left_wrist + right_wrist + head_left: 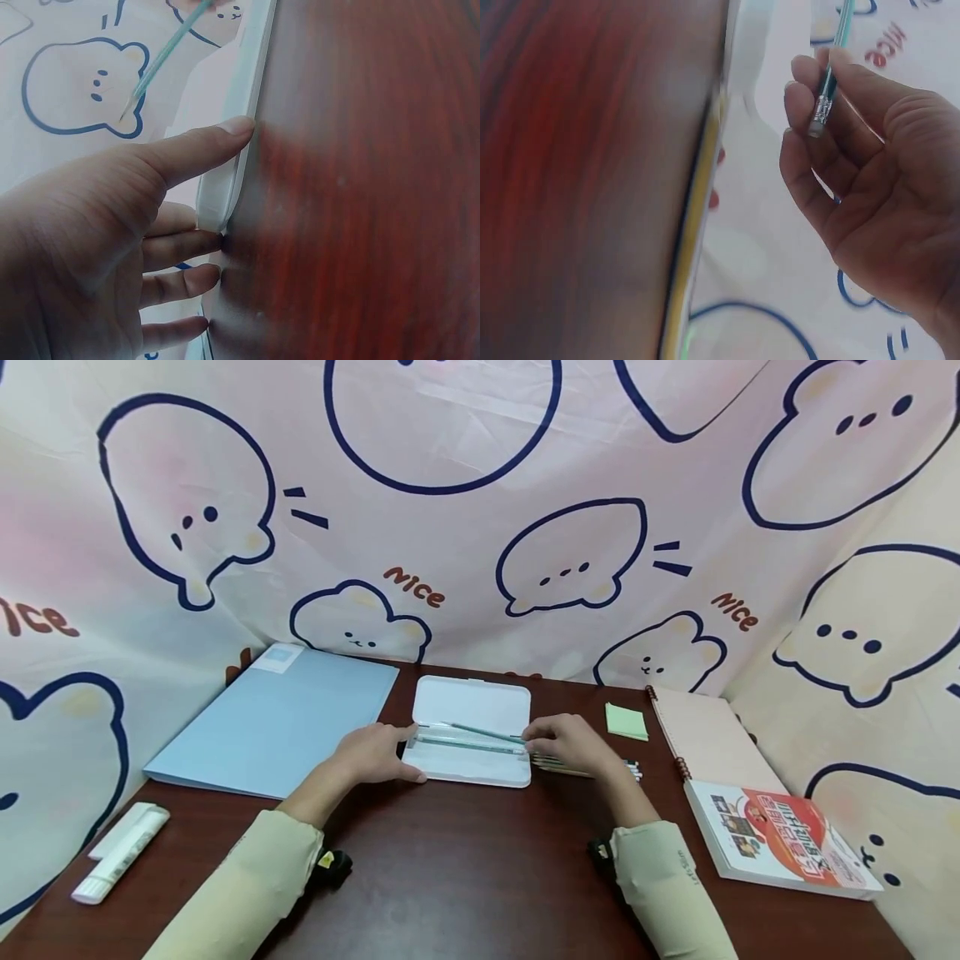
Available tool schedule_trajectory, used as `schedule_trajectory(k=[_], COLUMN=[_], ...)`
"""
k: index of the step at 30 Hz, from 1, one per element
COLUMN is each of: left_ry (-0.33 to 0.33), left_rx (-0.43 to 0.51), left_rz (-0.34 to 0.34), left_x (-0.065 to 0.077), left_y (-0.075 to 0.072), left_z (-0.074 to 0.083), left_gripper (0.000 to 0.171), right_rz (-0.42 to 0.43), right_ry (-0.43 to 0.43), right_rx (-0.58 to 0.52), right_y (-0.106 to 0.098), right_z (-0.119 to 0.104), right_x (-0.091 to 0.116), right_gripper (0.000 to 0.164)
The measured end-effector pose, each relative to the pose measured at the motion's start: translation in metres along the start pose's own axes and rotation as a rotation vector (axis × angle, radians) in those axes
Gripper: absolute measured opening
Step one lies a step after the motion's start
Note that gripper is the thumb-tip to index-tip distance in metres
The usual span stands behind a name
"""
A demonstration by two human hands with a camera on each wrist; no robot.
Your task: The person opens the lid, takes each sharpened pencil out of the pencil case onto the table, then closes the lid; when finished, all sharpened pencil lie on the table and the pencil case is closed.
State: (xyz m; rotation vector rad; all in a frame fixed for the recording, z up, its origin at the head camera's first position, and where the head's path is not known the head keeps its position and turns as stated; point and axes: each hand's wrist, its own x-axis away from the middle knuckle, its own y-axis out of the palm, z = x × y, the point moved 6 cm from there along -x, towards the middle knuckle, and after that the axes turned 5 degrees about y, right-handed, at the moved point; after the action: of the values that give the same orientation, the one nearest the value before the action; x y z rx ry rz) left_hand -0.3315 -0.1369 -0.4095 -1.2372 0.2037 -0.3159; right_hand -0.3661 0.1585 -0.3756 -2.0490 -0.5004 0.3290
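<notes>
A white pencil case [471, 770] lies with its lid folded back on the table. My left hand [372, 753] holds its left end, the thumb at the front corner and the fingers at the side. My right hand [570, 743] pinches a green pencil [831, 86] near its eraser end between thumb and fingertips. In the left wrist view the tip of this pencil [161, 67] slants above the case. Another green pencil [468, 744] lies lengthwise inside the case. Several more pencils [555, 766] lie to the right of the case, partly hidden under my right hand.
A blue folder [285, 718] is at the left, with a white-and-green tube-like item [123, 852] in front of it. At the right are green sticky notes [626, 722], a spiral notebook [712, 735] and a thick book [780, 839]. A printed cloth [450, 543] hangs behind.
</notes>
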Motion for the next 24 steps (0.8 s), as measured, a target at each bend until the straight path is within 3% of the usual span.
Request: schedule_trajectory(k=[11,16,24], left_ry=[0.023,0.029,0.027], left_rx=[-0.008,-0.003,-0.002], left_rz=[0.002,-0.008,-0.009], left_x=[0.0,0.001,0.0], left_y=[-0.004,-0.002,0.0], left_z=[0.002,0.001,0.0], left_gripper=[0.095,0.095,0.096], right_rz=[0.037,0.001,-0.018], right_ry=[0.126,0.22,0.229], right_rx=[0.007,0.023,0.067], right_y=[-0.043,-0.048,-0.05], right_z=[0.062,0.084,0.098], right_x=[0.046,0.06,0.071], right_gripper=[0.01,0.011,0.01])
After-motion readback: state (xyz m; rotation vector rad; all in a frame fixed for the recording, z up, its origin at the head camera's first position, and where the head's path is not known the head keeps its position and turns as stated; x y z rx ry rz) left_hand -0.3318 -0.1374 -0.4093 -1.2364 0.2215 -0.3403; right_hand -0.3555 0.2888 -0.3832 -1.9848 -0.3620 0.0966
